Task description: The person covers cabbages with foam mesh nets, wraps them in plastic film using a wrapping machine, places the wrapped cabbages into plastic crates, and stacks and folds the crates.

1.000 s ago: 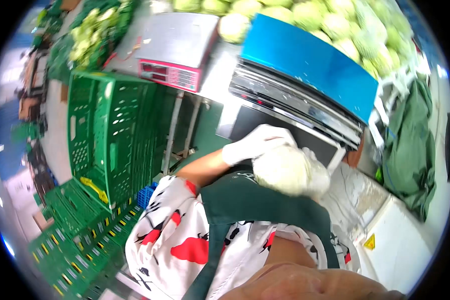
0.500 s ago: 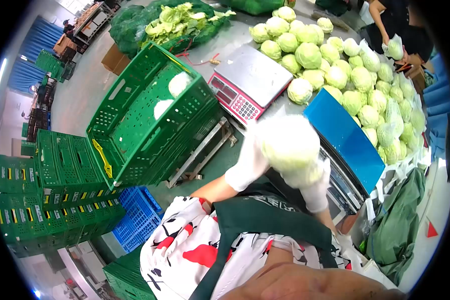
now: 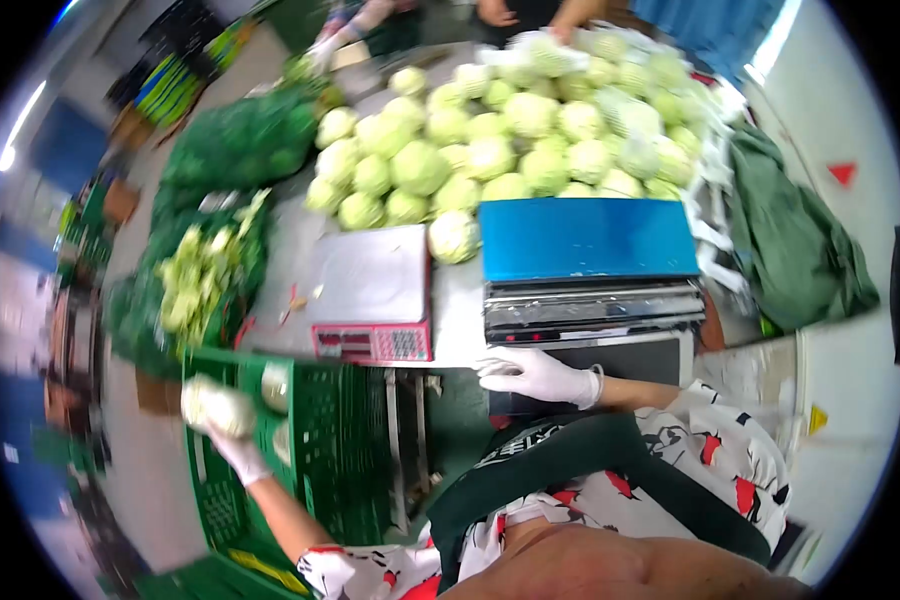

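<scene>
My left hand point(image 3: 238, 452), in a white glove, grips a pale cabbage point(image 3: 215, 405) that looks wrapped in film. It is above the far left part of the green crate point(image 3: 348, 450). Inside that crate sit two pale cabbages, a far one point(image 3: 276, 388) and a nearer one point(image 3: 283, 441), partly hidden by the slotted wall. My gloved right hand point(image 3: 540, 378) holds nothing. Its fingers stretch leftward over the dark plate point(image 3: 610, 365) at the front of the wrapping machine with the blue cover point(image 3: 588, 240).
A digital scale point(image 3: 370, 280) stands left of the machine, a single cabbage point(image 3: 454, 237) between them. Behind is a big heap of cabbages point(image 3: 490, 155), with other people's hands point(image 3: 570, 18) at its far side. Green net sacks point(image 3: 235, 140) lie left; a green tarp point(image 3: 795, 240) hangs right.
My view has turned. The cabbage, held between both hands before, is now in my left hand alone and has moved left to the crate. My right hand has let go.
</scene>
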Tool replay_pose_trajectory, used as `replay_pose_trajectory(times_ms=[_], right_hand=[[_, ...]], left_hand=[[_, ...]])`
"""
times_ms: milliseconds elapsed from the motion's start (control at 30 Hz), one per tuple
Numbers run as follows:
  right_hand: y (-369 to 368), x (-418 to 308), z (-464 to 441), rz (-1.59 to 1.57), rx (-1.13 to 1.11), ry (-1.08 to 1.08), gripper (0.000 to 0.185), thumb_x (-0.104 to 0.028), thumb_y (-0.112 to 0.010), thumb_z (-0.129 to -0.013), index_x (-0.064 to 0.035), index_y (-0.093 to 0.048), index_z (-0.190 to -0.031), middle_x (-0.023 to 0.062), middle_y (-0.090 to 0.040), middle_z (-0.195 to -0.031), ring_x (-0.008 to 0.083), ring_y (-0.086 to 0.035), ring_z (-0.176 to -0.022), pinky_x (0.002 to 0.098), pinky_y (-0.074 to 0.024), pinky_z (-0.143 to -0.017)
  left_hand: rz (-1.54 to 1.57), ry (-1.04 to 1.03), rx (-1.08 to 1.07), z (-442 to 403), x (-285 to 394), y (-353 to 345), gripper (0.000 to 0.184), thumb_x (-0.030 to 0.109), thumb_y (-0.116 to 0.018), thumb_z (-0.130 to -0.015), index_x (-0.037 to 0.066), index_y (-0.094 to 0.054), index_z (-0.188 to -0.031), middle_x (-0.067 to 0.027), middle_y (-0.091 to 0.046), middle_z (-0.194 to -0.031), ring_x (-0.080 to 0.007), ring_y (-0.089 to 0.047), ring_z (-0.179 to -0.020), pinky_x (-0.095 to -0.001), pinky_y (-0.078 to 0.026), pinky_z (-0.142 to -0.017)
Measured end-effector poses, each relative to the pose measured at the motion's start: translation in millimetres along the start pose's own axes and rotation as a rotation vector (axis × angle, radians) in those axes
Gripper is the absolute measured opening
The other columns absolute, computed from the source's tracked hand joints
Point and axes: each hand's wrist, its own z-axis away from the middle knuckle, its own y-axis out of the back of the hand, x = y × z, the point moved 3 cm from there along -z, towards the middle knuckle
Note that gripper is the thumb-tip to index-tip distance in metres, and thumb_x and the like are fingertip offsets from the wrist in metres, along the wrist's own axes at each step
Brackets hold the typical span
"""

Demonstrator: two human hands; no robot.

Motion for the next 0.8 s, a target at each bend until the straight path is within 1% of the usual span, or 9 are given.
replay_pose_trajectory(times_ms=[100, 133, 333, 433, 467, 500, 567, 700, 800], right_hand=[[48, 23, 30, 0.053, 0.254, -0.033, 0.038, -0.023, -0.063, -0.098, 0.0001, -0.06, -0.128, 0.0091, -0.07, -0.109, 0.0144, -0.065, -0.101, 0.0282, -0.0514, -0.091], [60, 25, 39, -0.003, 0.323, -0.118, 0.035, -0.024, -0.062, -0.099, 0.0001, -0.063, -0.125, 0.0078, -0.07, -0.106, 0.0129, -0.065, -0.097, 0.0272, -0.0516, -0.088], [118, 9, 78, 0.025, 0.559, -0.204, 0.034, -0.026, -0.064, -0.097, -0.0016, -0.066, -0.12, 0.0068, -0.07, -0.103, 0.012, -0.064, -0.095, 0.0271, -0.0517, -0.085], [169, -7, 81, 0.274, 0.652, -0.084, 0.032, -0.023, -0.064, -0.096, -0.0015, -0.067, -0.118, 0.0081, -0.07, -0.102, 0.0122, -0.065, -0.095, 0.0271, -0.0516, -0.085], [192, -16, 77, 0.287, 0.708, -0.018, 0.031, -0.023, -0.064, -0.096, -0.0005, -0.067, -0.117, 0.0081, -0.071, -0.102, 0.0125, -0.065, -0.095, 0.0272, -0.0515, -0.085], [219, -25, 70, 0.187, 0.756, -0.001, 0.031, -0.022, -0.065, -0.095, 0.0006, -0.067, -0.117, 0.0082, -0.071, -0.103, 0.0134, -0.065, -0.096, 0.0275, -0.0514, -0.086], [276, -34, 50, 0.17, 0.839, 0.022, 0.031, -0.02, -0.066, -0.095, 0.0024, -0.066, -0.116, 0.0082, -0.071, -0.104, 0.0147, -0.065, -0.095, 0.0275, -0.0514, -0.086], [345, -21, -3, 0.239, 0.924, 0.163, 0.037, -0.021, -0.068, -0.092, 0.0026, -0.063, -0.12, 0.0124, -0.068, -0.109, 0.0217, -0.066, -0.095, 0.0313, -0.0513, -0.088], [360, -15, -16, 0.799, 1.179, 0.266, 0.045, -0.023, -0.071, -0.088, 0.003, -0.059, -0.123, 0.0189, -0.063, -0.116, 0.0316, -0.061, -0.106, 0.0381, -0.0475, -0.096]], left_hand=[[0.015, 0.209, 0.144, -80, -44, 63, 0.071, 0.066, -0.048, -0.091, 0.018, -0.05, -0.143, -0.0086, -0.057, -0.137, -0.0299, -0.058, -0.122, -0.0523, -0.052, -0.095], [0.013, 0.321, 0.258, -78, -50, 56, 0.073, 0.066, -0.049, -0.09, 0.017, -0.048, -0.145, -0.0088, -0.053, -0.141, -0.0311, -0.052, -0.129, -0.0557, -0.046, -0.101], [-0.196, 0.573, 0.159, -119, -113, 84, 0.081, 0.066, -0.046, -0.091, 0.013, -0.039, -0.151, -0.0115, -0.041, -0.153, -0.0314, -0.037, -0.141, -0.057, -0.026, -0.114], [-0.337, 0.232, 0.497, -118, -51, 44, 0.081, 0.054, -0.061, -0.09, -0.003, -0.044, -0.144, -0.0209, -0.052, -0.142, -0.0372, -0.051, -0.128, -0.0511, -0.038, -0.109], [-0.867, -0.135, 0.761, -91, -10, -18, 0.061, 0.04, -0.062, -0.094, -0.011, -0.057, -0.128, -0.0267, -0.062, -0.127, -0.0389, -0.059, -0.117, -0.0451, -0.046, -0.105], [-0.947, -0.495, 0.582, -88, 6, -59, 0.061, 0.036, -0.062, -0.096, -0.012, -0.051, -0.132, -0.0293, -0.057, -0.132, -0.0388, -0.057, -0.119, -0.0429, -0.044, -0.107], [-0.848, -0.611, 0.261, -89, 7, -152, 0.059, 0.028, -0.06, -0.098, -0.01, -0.043, -0.14, -0.0273, -0.05, -0.142, -0.0338, -0.052, -0.126, -0.0416, -0.038, -0.11], [-0.626, -0.508, -0.514, 14, -37, -423, 0.058, 0.008, -0.066, -0.092, 0.001, -0.045, -0.146, -0.0166, -0.049, -0.146, -0.0254, -0.049, -0.133, -0.0382, -0.035, -0.113], [-0.624, -0.535, -0.882, 51, -127, -565, 0.075, 0.018, -0.077, -0.085, -0.001, -0.04, -0.147, -0.0194, -0.047, -0.147, -0.0269, -0.046, -0.135, -0.0395, -0.034, -0.113]])
